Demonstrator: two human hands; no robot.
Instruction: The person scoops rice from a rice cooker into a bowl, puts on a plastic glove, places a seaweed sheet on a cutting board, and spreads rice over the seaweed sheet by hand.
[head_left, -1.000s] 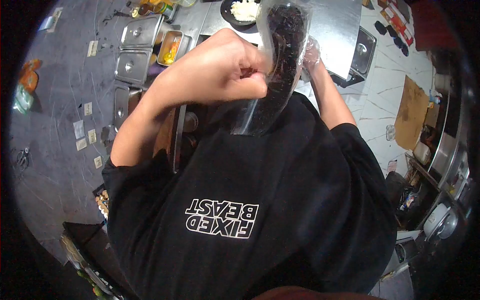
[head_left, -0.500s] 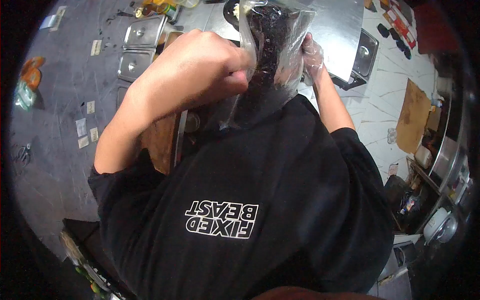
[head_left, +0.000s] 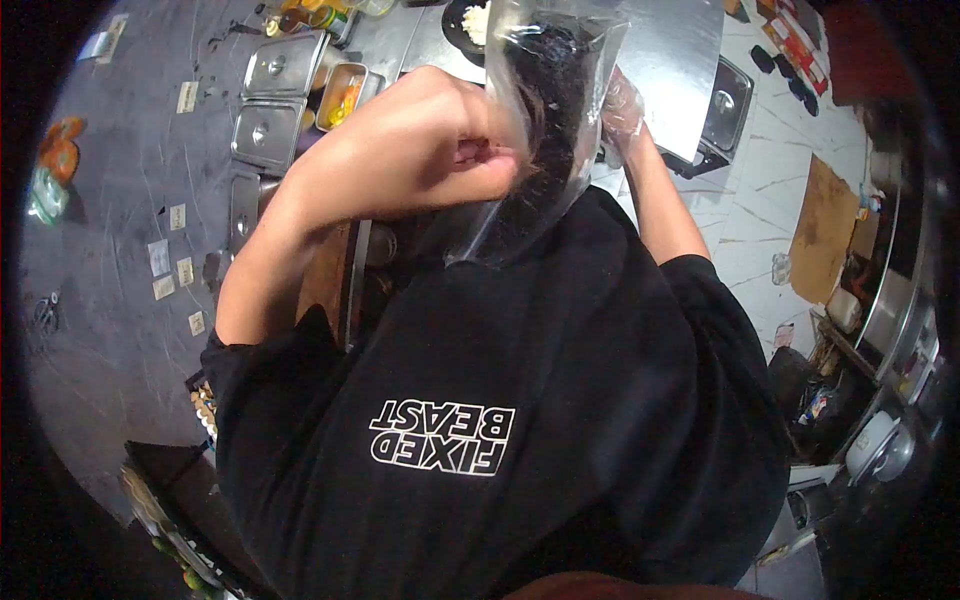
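A clear plastic bag [head_left: 598, 60] hangs upright in front of my chest, with something dark in its upper part. Through the film I cannot make out what the dark content is. My left hand [head_left: 455, 130] is closed, its curled fingers pinching the bag's left side. At the bag's right edge is my right hand [head_left: 622, 108], covered by a thin clear plastic glove. It grips the bag there, with its fingers partly hidden behind the film. Beyond the bag, a black plate [head_left: 455, 33] bears pale shredded food [head_left: 475, 22].
Lidded steel pans [head_left: 268, 128] stand left of my arm, beside an open pan [head_left: 362, 100] with orange and yellow food. A steel counter [head_left: 680, 60] extends ahead. Bottles [head_left: 325, 18] stand at the far left. A lidded container [head_left: 728, 105] sits on the right.
My left hand has moved slightly right and down with the bag's side, and its fist has turned. The bag looks narrower, and the open food pan and plate show more.
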